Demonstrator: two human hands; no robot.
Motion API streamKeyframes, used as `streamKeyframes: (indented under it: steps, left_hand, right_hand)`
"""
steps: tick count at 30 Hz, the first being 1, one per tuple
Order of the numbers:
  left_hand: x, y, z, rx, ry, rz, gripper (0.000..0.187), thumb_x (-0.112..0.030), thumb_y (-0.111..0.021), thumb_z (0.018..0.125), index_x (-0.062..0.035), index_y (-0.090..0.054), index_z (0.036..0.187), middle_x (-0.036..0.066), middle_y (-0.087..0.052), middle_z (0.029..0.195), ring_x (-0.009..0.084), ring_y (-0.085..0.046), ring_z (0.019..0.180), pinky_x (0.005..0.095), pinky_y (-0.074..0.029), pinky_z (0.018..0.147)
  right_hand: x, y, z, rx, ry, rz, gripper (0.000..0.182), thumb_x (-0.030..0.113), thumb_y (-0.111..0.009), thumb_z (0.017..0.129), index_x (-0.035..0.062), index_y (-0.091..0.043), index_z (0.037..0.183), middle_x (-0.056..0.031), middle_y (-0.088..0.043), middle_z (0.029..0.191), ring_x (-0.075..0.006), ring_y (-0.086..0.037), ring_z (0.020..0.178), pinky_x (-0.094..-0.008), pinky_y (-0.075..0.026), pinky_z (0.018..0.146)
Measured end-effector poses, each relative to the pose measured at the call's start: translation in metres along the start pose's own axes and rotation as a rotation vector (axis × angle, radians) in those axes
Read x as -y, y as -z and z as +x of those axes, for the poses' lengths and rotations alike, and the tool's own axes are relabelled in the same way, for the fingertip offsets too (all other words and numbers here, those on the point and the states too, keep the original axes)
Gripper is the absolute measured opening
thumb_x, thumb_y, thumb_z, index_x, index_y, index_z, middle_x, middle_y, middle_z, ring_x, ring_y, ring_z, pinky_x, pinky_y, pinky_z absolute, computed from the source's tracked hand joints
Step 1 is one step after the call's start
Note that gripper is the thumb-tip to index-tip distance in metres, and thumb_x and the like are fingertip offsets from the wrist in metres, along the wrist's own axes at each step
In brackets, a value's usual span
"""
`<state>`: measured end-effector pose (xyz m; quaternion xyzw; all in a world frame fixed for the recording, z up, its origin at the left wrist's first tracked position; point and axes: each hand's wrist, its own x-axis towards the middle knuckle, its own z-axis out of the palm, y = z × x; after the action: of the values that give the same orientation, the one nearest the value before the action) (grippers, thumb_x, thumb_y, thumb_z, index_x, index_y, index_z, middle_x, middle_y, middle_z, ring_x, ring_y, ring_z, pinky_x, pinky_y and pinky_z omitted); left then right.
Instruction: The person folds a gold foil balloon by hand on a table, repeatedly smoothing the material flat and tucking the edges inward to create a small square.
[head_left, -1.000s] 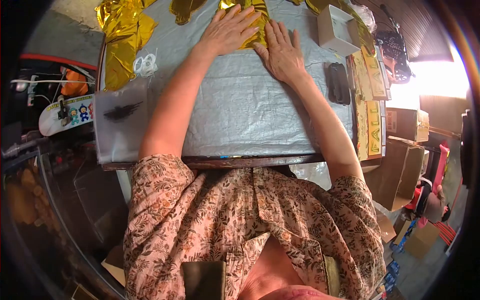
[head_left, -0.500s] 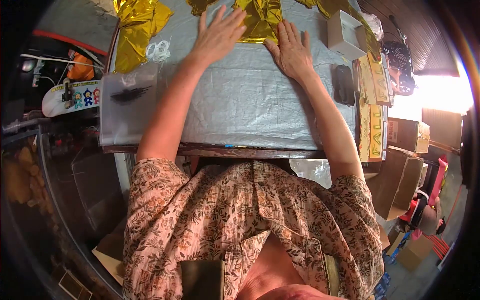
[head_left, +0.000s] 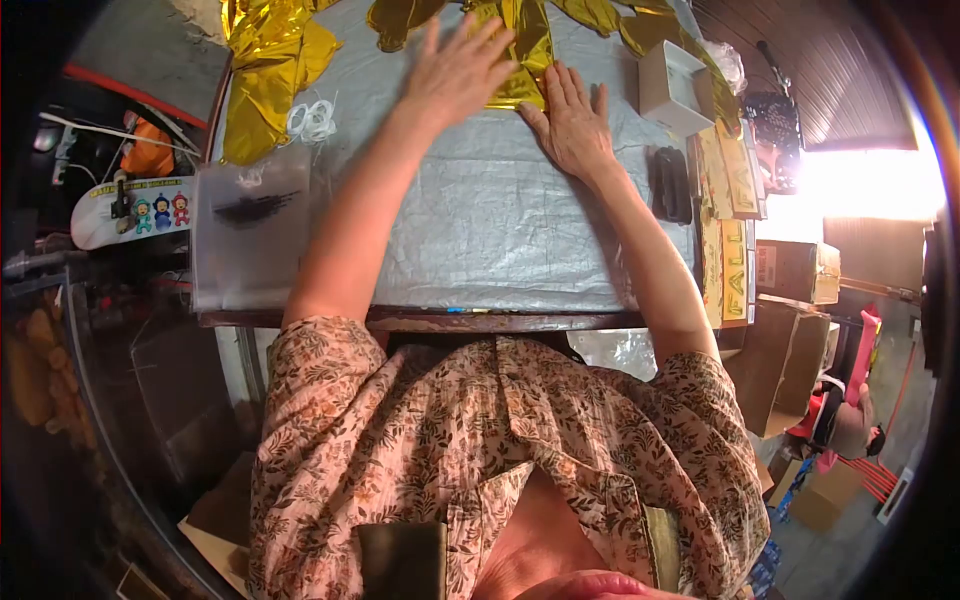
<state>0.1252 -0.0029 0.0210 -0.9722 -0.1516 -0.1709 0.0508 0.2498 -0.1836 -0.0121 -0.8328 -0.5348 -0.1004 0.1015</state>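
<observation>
A shiny gold foil piece point(head_left: 528, 45), which looks like a flat foil balloon, lies at the far side of the table; its top runs out of view. My left hand point(head_left: 458, 78), slightly blurred, lies over the foil's left part with fingers spread. Along the foil's lower right edge, my right hand point(head_left: 575, 125) rests flat, fingers stretched out, its fingertips beside or on the foil. Neither hand grips anything. More gold foil point(head_left: 275, 80) is heaped at the far left, next to a coil of white string point(head_left: 312, 121).
Grey sheeting point(head_left: 480, 220) covers the table. A clear plastic sheet or bag point(head_left: 250, 250) with a dark patch lies at the left. On the right are an open white box point(head_left: 675, 88), a black object point(head_left: 670, 185) and yellow printed boxes point(head_left: 725, 260). Cardboard boxes point(head_left: 775, 360) stand beyond.
My left hand has slid a little right and down over the foil. The whole view has shifted slightly, so the table sits lower and more to the left. My right hand remains at the foil's edge.
</observation>
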Motion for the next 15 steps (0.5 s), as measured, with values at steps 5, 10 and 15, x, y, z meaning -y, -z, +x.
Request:
streamKeyframes:
  steps: [5, 10, 15]
  left_hand:
    - [-0.010, -0.038, 0.007, 0.122, -0.058, -0.112, 0.065, -0.052, -0.033, 0.109, -0.0177, -0.030, 0.164, 0.002, -0.025, 0.171, 0.0248, -0.022, 0.158, 0.0541, -0.010, 0.127]
    - [-0.012, -0.031, 0.004, 0.148, -0.025, -0.186, 0.071, -0.061, -0.030, 0.107, -0.0178, -0.030, 0.164, 0.002, -0.025, 0.171, 0.0242, -0.020, 0.158, 0.0504, -0.009, 0.129]
    - [-0.013, -0.031, 0.004, 0.143, -0.013, -0.161, 0.074, -0.063, -0.029, 0.107, -0.0165, -0.029, 0.164, 0.001, -0.025, 0.171, 0.0237, -0.019, 0.159, 0.0493, -0.007, 0.129]
  right_hand:
    - [0.000, 0.005, 0.002, 0.009, 0.012, -0.064, 0.072, 0.050, -0.044, 0.107, 0.0017, -0.033, 0.159, -0.0191, -0.037, 0.164, -0.0320, -0.034, 0.152, -0.0599, -0.024, 0.122]
    - [-0.034, 0.008, 0.062, 0.128, -0.147, 0.286, 0.054, 0.036, -0.057, 0.098, 0.0021, -0.055, 0.141, -0.0241, -0.059, 0.139, -0.0398, -0.059, 0.124, -0.0535, -0.042, 0.109]
    - [-0.045, 0.008, 0.123, 0.144, -0.331, 0.344, 0.039, 0.031, -0.072, 0.082, -0.0035, -0.075, 0.099, -0.0262, -0.075, 0.102, -0.0437, -0.072, 0.094, -0.0483, -0.057, 0.081]
